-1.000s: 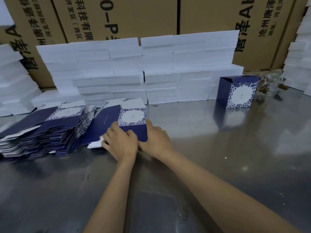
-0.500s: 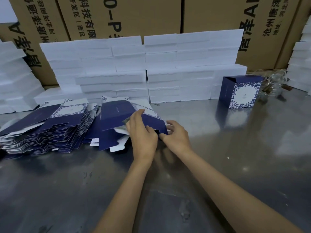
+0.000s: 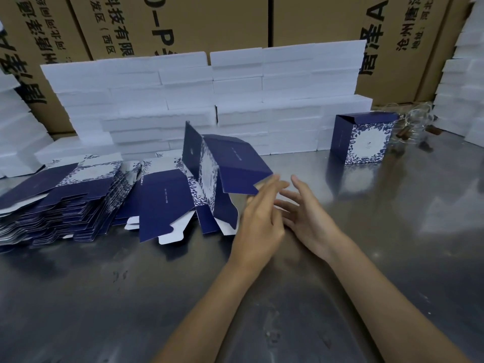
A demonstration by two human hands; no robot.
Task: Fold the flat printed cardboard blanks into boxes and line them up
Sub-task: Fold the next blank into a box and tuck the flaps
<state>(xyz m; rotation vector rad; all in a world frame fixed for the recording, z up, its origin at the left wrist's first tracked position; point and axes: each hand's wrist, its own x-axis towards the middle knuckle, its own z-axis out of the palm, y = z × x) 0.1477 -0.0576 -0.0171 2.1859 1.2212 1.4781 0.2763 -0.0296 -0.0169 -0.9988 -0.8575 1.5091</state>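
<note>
Half-opened navy blank (image 3: 225,169) stands at 12 o'clock on the bench (image 3: 340,258). Left hand (image 3: 258,221) fingers touch its edge, steadying it; right hand (image 3: 306,213) spread, empty. Finished box (image 3: 362,138) waits at 2 o'clock, probably starting the line.

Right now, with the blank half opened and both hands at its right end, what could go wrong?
1. The half-opened blank may spring flat or tip: the left hand only touches its right edge, and the right hand is open beside it.
2. Its lower flaps rest on the table and could crease if pushed down.
3. It leans against a loose flat blank beside the stack, which could be dragged along.
</note>
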